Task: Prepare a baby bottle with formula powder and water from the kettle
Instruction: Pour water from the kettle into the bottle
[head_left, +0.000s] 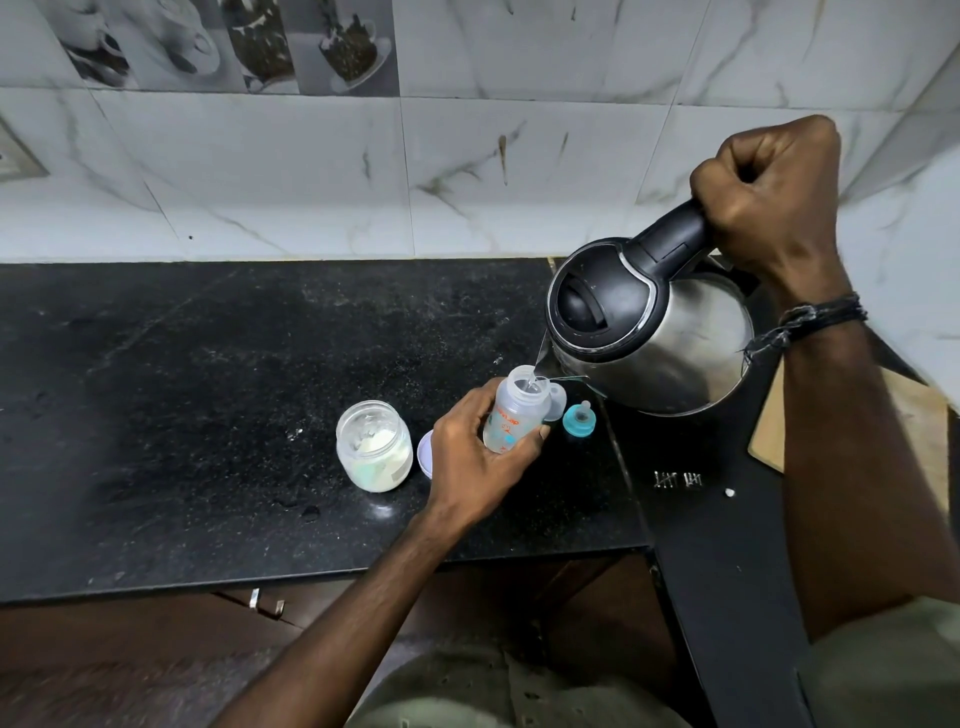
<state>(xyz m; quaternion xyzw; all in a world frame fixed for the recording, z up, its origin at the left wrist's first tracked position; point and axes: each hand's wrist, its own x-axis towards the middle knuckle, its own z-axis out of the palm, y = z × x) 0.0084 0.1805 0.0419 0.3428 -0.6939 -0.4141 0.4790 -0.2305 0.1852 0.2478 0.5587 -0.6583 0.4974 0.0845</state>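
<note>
My left hand (475, 449) grips a clear baby bottle (514, 415) with orange print, standing open on the black counter (208, 389). My right hand (769, 202) holds the black handle of a steel kettle (654, 332), tilted toward the bottle. A thin stream of water runs from the kettle's spout into the bottle's mouth. An open glass jar of white formula powder (374, 447) stands left of the bottle. Its pale lid (425, 453) lies beside it, partly behind my hand. The teal nipple ring (578, 418) and a clear cap (557, 402) rest right of the bottle.
A marbled tile wall (467, 156) rises behind the counter. A wooden board (930, 415) sits at the right under my arm. Small metal staples (675, 479) and a white speck (729, 492) lie on the counter's right wing. A drawer handle (267, 603) shows below the front edge.
</note>
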